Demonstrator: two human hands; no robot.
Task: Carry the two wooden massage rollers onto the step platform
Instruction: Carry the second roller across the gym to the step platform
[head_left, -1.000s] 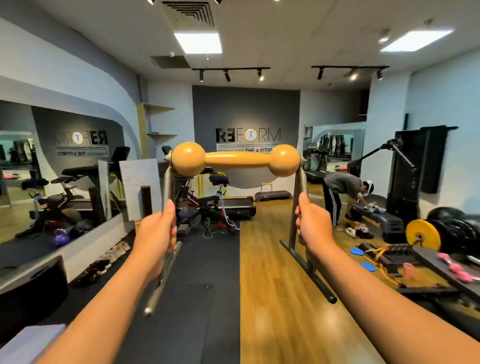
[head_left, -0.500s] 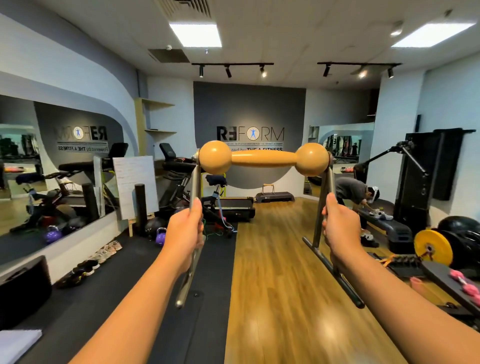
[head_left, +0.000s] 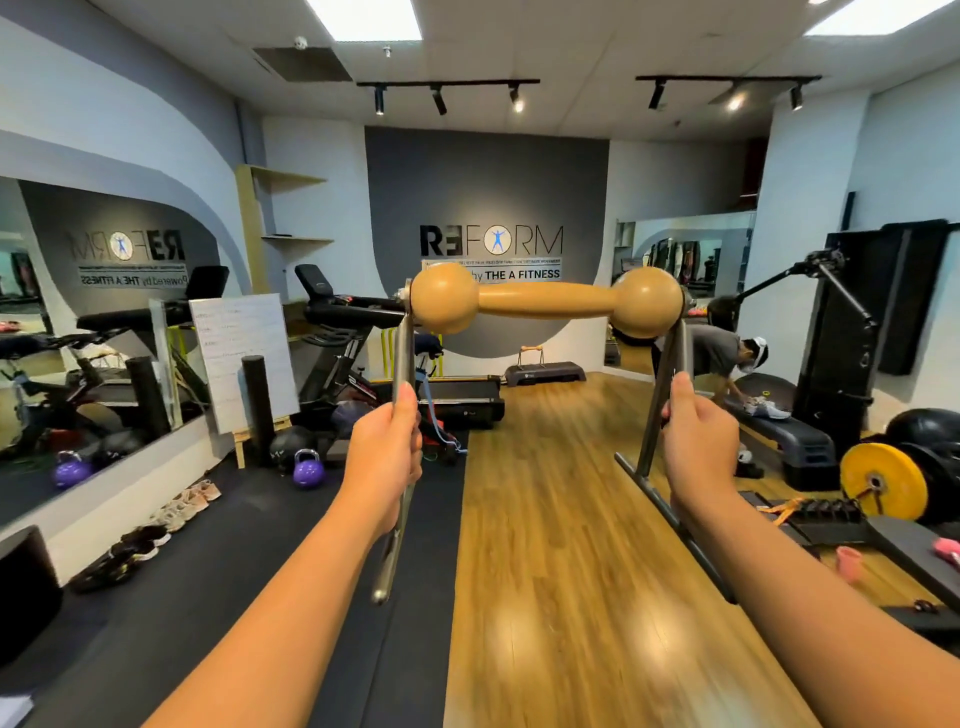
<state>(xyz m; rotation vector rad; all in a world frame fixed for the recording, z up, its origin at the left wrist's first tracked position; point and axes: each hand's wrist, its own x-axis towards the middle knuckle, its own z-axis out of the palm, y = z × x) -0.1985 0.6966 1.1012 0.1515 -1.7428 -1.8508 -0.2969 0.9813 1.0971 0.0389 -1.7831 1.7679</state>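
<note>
Both hands' fingers clamped on metal legs; wooden massage roller (head_left: 545, 305) above left hand (head_left: 387, 457), right hand (head_left: 698, 452).

bright ceiling panels (head_left: 363, 18) glare off the wood floor (head_left: 561, 519); wide-angle bending and slight blur at edges.

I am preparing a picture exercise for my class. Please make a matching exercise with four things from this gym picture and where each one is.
Things:
1. wooden roller
2. purple kettlebell
3. yellow weight plate
4. second roller

Places:
A. on the step platform by the far wall
B. on the dark mat at the left
C. at the right edge, beside black gear
D. held up by both hands, left hand and right hand, on its metal legs

Pairs: 1-D, 2-B, 3-C, 4-A
</note>
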